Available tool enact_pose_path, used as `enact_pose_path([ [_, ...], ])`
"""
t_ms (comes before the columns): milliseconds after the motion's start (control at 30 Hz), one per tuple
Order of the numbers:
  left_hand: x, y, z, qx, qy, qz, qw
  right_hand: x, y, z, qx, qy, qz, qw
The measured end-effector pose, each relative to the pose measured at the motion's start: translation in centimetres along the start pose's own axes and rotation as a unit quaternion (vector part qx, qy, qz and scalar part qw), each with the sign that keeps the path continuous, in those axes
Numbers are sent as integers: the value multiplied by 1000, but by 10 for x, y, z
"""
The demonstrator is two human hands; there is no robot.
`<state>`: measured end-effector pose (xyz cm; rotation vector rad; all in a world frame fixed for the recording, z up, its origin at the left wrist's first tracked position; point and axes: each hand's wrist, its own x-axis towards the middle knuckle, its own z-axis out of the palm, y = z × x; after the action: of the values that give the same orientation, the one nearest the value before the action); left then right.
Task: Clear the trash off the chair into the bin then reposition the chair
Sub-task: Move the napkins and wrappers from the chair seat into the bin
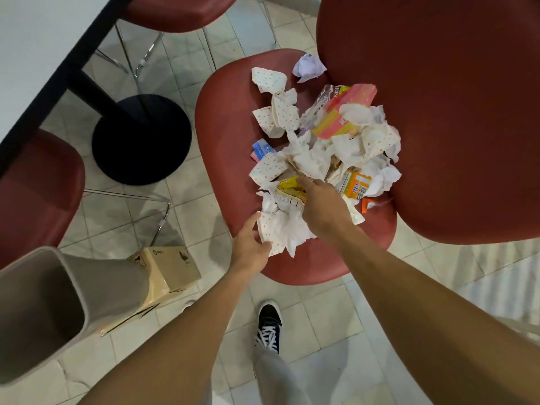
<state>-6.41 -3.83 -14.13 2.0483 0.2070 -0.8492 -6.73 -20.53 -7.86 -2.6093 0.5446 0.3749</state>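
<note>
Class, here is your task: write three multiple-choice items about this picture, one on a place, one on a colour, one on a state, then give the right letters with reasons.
1. Where does the grey plastic bin stand?
A on the table
B on the floor, left of the littered chair
C on the seat

2. What colour is the littered moulded chair seat?
A blue
B dark red
C green

3. What is the left hand doing?
A gripping dotted white tissue
B resting on the bin
C holding a cup

Key: 1 B, it stands on tiles lower left; 2 B, the seat's bare rim shows red; 3 A, fingers curl round the tissue's edge.
</note>
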Motion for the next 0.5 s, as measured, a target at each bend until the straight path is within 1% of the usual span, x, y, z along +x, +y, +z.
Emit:
enact_pose_path([
  [167,-18,19,-24,-1,28,38,999,-9,-15,-27,-7,34,-3,999],
  [300,-40,33,-55,-16,48,64,997,-24,-41,-50,18,34,-18,999],
  [433,-70,30,-99,-37,85,78,993,-51,-91,-61,38,26,-49,998],
  [500,-87,22,-124,-42,104,71,991,-68,-121,-59,36,15,-70,997],
])
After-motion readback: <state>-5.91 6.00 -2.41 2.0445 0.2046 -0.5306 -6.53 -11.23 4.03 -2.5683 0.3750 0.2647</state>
